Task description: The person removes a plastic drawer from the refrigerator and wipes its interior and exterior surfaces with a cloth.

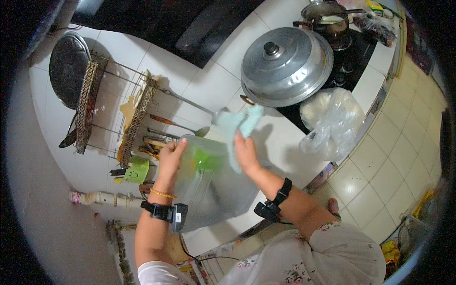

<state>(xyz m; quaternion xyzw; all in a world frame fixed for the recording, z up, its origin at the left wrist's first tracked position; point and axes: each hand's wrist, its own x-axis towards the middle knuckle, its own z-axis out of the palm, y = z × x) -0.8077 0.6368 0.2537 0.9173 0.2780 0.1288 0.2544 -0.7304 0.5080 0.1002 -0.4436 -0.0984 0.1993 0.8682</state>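
My left hand (170, 158) grips the upper left edge of a translucent, greyish plastic sheet or board (221, 192), thumb on top. Blurred green shapes show on or through its upper part. My right hand (245, 153) holds a pale mint-green cloth (231, 124) at the sheet's upper right; part of the cloth hangs over that edge, and whether it touches the surface I cannot tell. The sheet is tilted above the white tiled counter (285, 139).
A domed metal lid (281, 64) covers a pan on the black stove, beside a small pot (331, 25). A knotted plastic bag (335, 121) lies near the counter edge. Utensils hang from a wall rack (139, 117) at left, above a plastic pipe (107, 198).
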